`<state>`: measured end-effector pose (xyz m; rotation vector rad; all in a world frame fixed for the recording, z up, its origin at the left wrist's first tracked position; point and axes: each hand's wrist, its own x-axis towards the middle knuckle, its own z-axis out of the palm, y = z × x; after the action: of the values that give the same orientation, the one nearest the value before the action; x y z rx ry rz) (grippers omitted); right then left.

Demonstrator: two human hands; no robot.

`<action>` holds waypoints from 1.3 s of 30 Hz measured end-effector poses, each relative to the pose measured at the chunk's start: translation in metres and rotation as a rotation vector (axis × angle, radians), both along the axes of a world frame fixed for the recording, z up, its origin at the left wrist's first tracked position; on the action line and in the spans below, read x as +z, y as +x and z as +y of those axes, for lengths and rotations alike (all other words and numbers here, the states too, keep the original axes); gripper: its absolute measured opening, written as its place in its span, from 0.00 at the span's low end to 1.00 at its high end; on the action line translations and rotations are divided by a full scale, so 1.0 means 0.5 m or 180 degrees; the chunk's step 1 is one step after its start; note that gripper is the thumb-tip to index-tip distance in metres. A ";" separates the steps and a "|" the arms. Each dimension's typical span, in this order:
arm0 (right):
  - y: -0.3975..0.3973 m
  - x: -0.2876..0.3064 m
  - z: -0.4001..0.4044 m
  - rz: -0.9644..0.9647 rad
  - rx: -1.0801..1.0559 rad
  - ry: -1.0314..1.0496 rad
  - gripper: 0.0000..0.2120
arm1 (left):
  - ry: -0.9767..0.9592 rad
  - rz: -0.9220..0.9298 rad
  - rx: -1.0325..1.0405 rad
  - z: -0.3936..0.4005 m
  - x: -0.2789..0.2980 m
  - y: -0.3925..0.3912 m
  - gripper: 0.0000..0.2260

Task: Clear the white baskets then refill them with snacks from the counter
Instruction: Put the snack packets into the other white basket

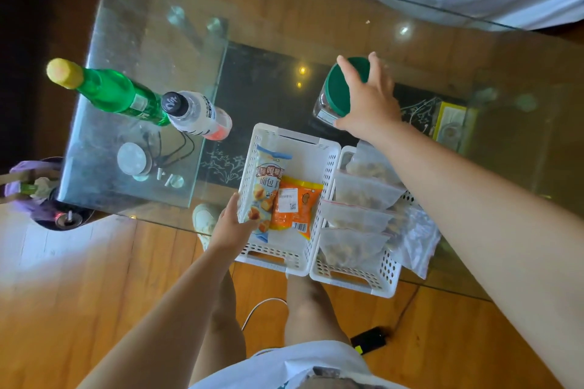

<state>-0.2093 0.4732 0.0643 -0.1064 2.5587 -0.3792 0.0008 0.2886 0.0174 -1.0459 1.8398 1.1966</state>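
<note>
**Hand on the jar, baskets filled**

While the left hand (234,224) rests, fingers loosely curled, against the outer wall of the left basket (286,196), the right hand (368,101) is spread wide over the green lid of a jar (335,95), fingers wrapped round its rim. The jar stands on the glass table (151,50) just beyond the left basket. Inside that basket lie a bread snack packet (267,189) and an orange packet (295,207). The right basket (357,275), touching it, holds clear bags (363,193). Left of the left basket stand a green bottle (110,91) and a clear bottle (196,115).
</note>
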 end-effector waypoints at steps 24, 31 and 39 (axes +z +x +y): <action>0.334 0.225 -0.286 0.1248 -0.0675 -0.0731 0.50 | 0.0381 0.0082 0.0229 -0.378 0.087 -0.020 0.23; 0.428 0.150 -0.397 0.0465 -0.0417 -0.0499 0.49 | 0.0510 0.0863 0.0370 -0.512 0.151 -0.136 0.30; 0.419 0.013 -0.452 0.0222 0.0200 -0.0124 0.47 | 0.0959 0.1478 -0.0164 -0.478 0.189 -0.227 0.18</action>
<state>0.0002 0.2472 0.0706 -0.2174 2.6100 -0.4081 -0.1126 0.0496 0.1121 -0.5802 1.9224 1.7289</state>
